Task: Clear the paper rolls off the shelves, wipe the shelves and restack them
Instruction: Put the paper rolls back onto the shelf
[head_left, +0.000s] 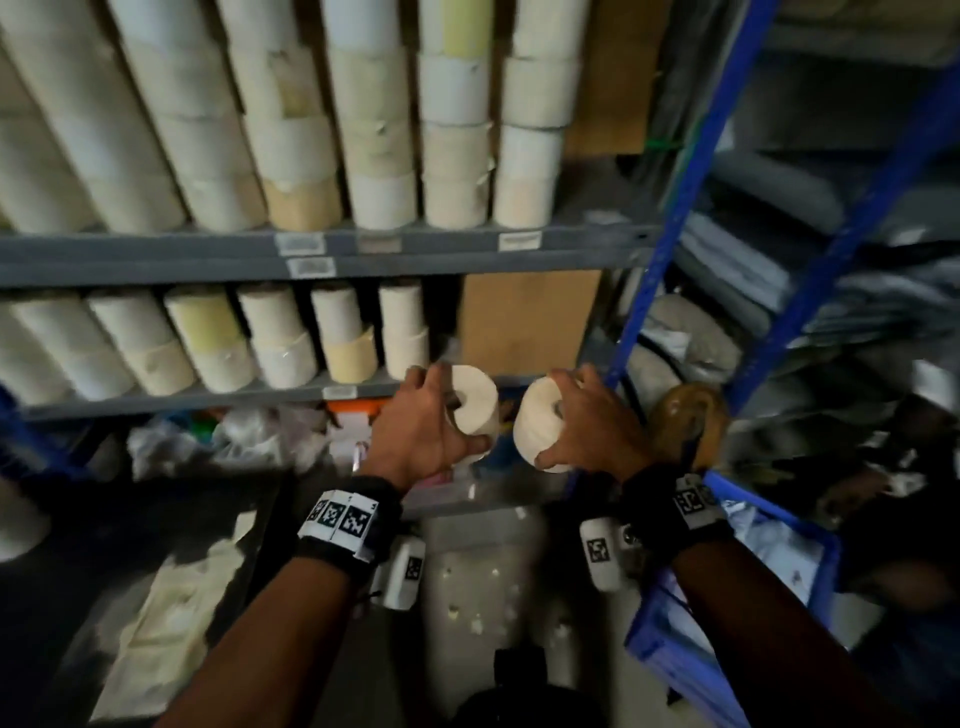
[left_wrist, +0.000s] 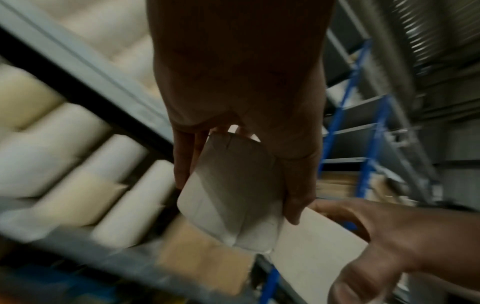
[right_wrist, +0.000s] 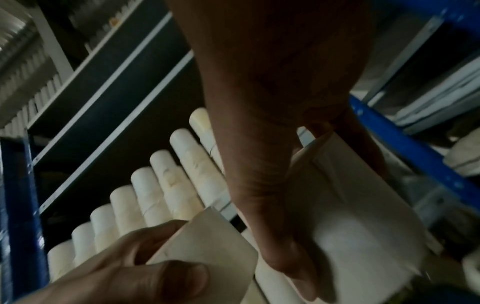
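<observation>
Each hand holds one cream paper roll in front of the lower shelf. My left hand grips the left roll, a finger in its core and the thumb under it; the left wrist view shows that roll between fingers and thumb. My right hand grips the right roll the same way, seen as a pale roll in the right wrist view. Several stacked rolls stand on the lower shelf, and taller stacks fill the upper shelf.
A brown cardboard box stands at the right end of the lower shelf. A blue upright borders the rack, with bagged goods beyond it. A blue crate sits low right. Plastic bags and paper litter the floor below.
</observation>
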